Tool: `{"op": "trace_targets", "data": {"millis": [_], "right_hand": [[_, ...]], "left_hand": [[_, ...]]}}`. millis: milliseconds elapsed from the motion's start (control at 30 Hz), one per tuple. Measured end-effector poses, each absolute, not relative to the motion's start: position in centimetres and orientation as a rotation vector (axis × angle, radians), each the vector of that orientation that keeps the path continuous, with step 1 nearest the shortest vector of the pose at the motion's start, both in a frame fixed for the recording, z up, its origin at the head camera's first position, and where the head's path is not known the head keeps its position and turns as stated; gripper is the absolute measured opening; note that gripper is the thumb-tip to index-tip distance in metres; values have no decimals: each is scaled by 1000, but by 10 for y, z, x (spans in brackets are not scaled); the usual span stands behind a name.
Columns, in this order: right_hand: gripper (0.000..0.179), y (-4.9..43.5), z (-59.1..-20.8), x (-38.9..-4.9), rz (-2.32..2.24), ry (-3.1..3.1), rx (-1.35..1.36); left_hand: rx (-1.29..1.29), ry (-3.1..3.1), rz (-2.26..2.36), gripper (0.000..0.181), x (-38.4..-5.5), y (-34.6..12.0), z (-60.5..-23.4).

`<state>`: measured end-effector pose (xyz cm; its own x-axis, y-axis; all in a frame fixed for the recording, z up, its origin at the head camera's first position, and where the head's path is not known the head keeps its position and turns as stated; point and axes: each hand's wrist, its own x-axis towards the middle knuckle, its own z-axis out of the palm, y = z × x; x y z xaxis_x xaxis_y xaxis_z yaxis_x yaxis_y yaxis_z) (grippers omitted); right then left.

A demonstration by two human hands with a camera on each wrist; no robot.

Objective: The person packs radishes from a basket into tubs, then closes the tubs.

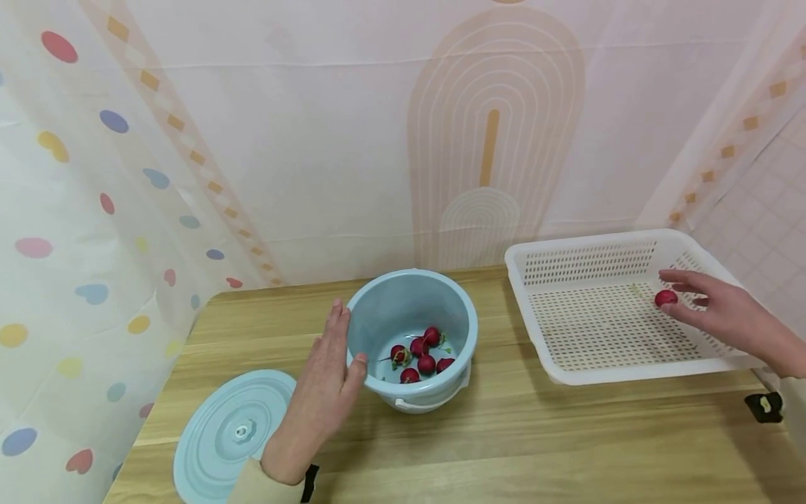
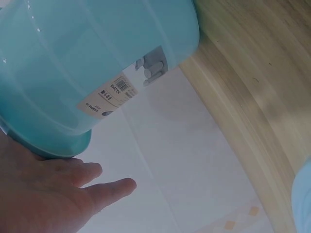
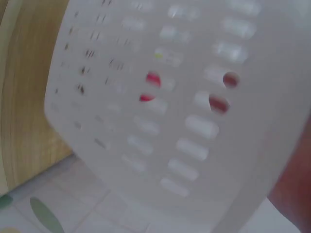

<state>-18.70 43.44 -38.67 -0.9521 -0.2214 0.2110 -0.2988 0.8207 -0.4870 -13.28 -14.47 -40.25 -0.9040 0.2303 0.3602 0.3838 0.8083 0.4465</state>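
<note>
A light blue bucket (image 1: 412,280) with a white handle holds several red radishes (image 1: 426,364) at its bottom. My left hand (image 1: 324,378) rests against the bucket's left rim, fingers straight and thumb at the edge. In the left wrist view, the fingers lie by the rim of the tilted-looking bucket (image 2: 97,53). Over the white basket (image 1: 541,350), my right hand (image 1: 718,308) has its thumb and fingers spread about a single radish (image 1: 665,299). Basket wall hides most of that hand in the right wrist view; red patches of the radish (image 3: 153,79) show through its slots.
A round light blue lid (image 1: 241,431) lies on the wooden table (image 1: 504,448), left of the bucket and partly behind my left forearm. Behind the table hangs a patterned curtain (image 1: 315,140). A small green scrap (image 1: 634,288) is in the basket.
</note>
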Motion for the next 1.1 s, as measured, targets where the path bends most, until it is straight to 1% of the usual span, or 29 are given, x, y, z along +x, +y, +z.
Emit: {"op": "trace_targets", "data": {"millis": [133,333,833,1100], "right_hand": [[57,441,-388,-195,788,-2941,434],[67,443,-389,-203,752,-3148,371],[78,453,-403,-216,785,-3264,305],[71,456,-404,-221,695,-3256,299]], "left_hand": [[-460,-2712,-760,67,-133,-145,-403],[-463,-2712,-760,67,-133,-146,-404],[-472,-2689,-753,67,-131,-147,-405],[-477,-2679,-754,67,-133,-145,-407]]}}
